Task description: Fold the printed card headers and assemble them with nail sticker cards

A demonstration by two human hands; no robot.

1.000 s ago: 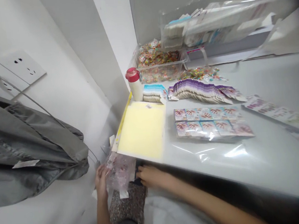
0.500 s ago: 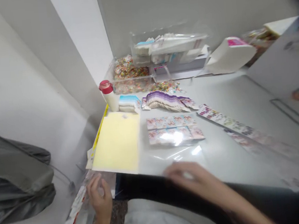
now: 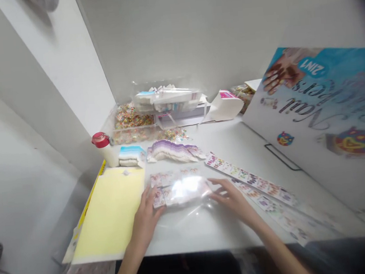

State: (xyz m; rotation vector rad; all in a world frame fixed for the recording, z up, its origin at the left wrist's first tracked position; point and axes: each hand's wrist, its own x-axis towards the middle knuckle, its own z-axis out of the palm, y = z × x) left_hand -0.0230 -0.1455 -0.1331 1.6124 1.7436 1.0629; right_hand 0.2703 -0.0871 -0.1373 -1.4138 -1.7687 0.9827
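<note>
A clear plastic bag (image 3: 182, 197) lies on the table with two rows of small printed cards (image 3: 160, 195) in it, and glare hides part of them. My left hand (image 3: 147, 211) holds its left end, fingers at the far side and thumb at the near edge. At the right end, my right hand (image 3: 228, 196) grips the bag's side with bent fingers. Just beyond lies a fanned row of purple-edged cards (image 3: 174, 150). A stack of blue-edged cards (image 3: 131, 156) stands to its left.
A yellow sheet (image 3: 112, 212) covers the table's left side, near a red-capped bottle (image 3: 102, 147). Plastic tubs (image 3: 133, 133) hold colourful small pieces at the back. Strips of printed cards (image 3: 251, 177) run along the right, below a large printed board (image 3: 322, 110).
My left hand has come up from below the table edge to the bag's left end. My right hand has moved forward to its right end. The view has turned right.
</note>
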